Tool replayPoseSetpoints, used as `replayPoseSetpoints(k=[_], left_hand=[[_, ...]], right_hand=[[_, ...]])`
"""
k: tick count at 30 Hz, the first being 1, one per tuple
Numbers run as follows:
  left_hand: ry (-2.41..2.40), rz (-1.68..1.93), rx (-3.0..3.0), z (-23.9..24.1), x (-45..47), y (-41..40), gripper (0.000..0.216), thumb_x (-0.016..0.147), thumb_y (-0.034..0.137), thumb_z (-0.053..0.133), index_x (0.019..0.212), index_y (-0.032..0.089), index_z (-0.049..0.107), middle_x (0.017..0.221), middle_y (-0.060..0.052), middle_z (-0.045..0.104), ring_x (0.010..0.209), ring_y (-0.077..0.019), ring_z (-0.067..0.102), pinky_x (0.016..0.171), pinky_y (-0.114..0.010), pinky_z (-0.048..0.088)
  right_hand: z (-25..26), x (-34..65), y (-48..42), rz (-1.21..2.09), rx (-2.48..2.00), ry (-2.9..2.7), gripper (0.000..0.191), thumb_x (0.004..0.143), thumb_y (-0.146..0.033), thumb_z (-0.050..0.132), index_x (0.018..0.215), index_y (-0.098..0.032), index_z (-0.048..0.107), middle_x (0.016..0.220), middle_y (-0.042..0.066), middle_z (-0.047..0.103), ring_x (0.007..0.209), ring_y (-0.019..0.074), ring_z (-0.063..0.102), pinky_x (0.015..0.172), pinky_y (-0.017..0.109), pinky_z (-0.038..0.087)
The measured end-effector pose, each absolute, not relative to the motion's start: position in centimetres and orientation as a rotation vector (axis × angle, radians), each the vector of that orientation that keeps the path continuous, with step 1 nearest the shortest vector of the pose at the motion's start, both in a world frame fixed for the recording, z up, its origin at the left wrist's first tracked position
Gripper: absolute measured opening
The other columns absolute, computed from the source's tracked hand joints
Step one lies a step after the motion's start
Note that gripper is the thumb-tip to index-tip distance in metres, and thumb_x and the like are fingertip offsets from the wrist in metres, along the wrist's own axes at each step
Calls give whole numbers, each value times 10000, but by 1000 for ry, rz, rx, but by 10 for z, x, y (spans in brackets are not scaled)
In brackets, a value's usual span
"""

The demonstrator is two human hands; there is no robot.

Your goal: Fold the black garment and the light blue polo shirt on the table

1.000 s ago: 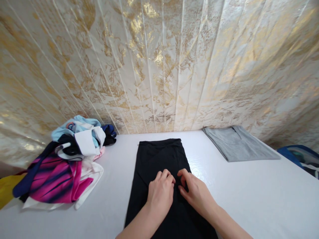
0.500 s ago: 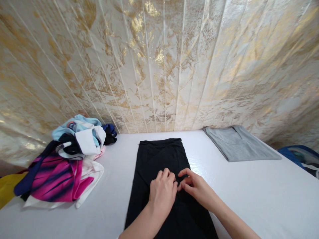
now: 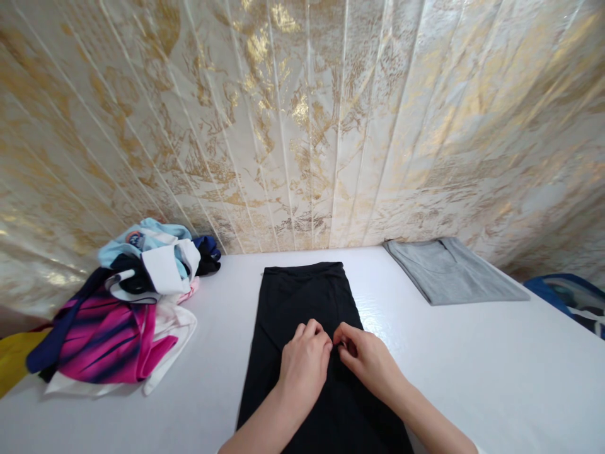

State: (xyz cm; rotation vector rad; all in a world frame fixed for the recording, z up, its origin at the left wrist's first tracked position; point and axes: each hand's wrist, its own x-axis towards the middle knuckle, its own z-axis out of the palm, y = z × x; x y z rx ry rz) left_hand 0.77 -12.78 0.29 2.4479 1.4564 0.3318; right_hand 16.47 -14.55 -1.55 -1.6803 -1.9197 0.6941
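R hand [image 3: 367, 360] pinches matte black garment [image 3: 305, 295], a long flat rectangle. L hand [image 3: 304, 364] curled on it, grip unclear. Glossy white table [image 3: 482, 366] under.

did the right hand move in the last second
Yes, slightly: the right hand has drawn left across the black garment, away from the gray shirt, its fingertips now meeting the left hand.

black garment [image 3: 302, 296], grey shirt [image 3: 449, 271], gold-marbled wall [image 3: 302, 126]
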Motion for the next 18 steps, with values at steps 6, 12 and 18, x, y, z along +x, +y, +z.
replayPoseSetpoints(k=[6, 12, 18], left_hand=[[1416, 342, 2399, 1, 7, -130, 212, 835, 67, 504, 897, 231, 623, 1050, -1, 573, 964, -181, 539, 757, -274, 485], [1289, 392, 2426, -4, 1, -134, 322, 859, 54, 457, 975, 272, 663, 1101, -10, 574, 1000, -193, 524, 857, -321, 473], [1213, 348, 2497, -7, -6, -142, 438, 848, 53, 445, 1135, 325, 633, 1285, -31, 522, 1149, -252, 474, 908, -426, 448]], right_hand=[[-13, 171, -147, 770, -1645, -1863, 152, 743, -95, 484, 776, -206, 582, 704, -16, 587, 655, 136, 566, 613, 236, 376], [-14, 173, -146, 720, -1574, -1939, 215, 735, -29, 462, 736, -196, 597, 802, 8, 549, 699, 132, 554, 631, 237, 390], [-19, 181, -142, 768, -1540, -1921, 276, 686, 17, 455, 824, -195, 565, 774, -9, 570, 705, 133, 545, 635, 237, 390]])
